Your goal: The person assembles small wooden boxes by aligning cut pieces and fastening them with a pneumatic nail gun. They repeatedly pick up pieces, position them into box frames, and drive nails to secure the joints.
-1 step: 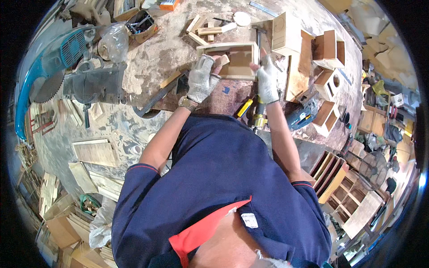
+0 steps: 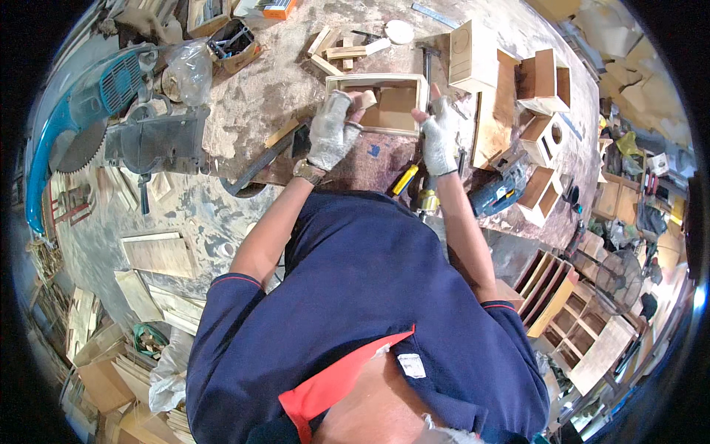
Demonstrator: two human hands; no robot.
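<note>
A shallow open wooden box [image 2: 403,80] lies on the dusty workbench [image 2: 259,96] in front of me. My left hand [image 2: 330,132], in a grey work glove, sits at the box's near left corner and pinches a small pale wooden block [image 2: 367,98] that pokes into the box. My right hand [image 2: 441,135], also gloved, grips the box's near right corner with the thumb up against its side wall. The inside of the box shows a bare brown bottom panel.
A blue-green mitre saw [image 2: 111,111] stands at the bench's left, with a plastic bag [image 2: 188,63] beside it. Several open wooden boxes [image 2: 543,81] crowd the right side. A hammer [image 2: 427,59], a yellow-handled screwdriver [image 2: 405,179], a blue power tool [image 2: 495,194] and wood scraps [image 2: 340,52] surround the box.
</note>
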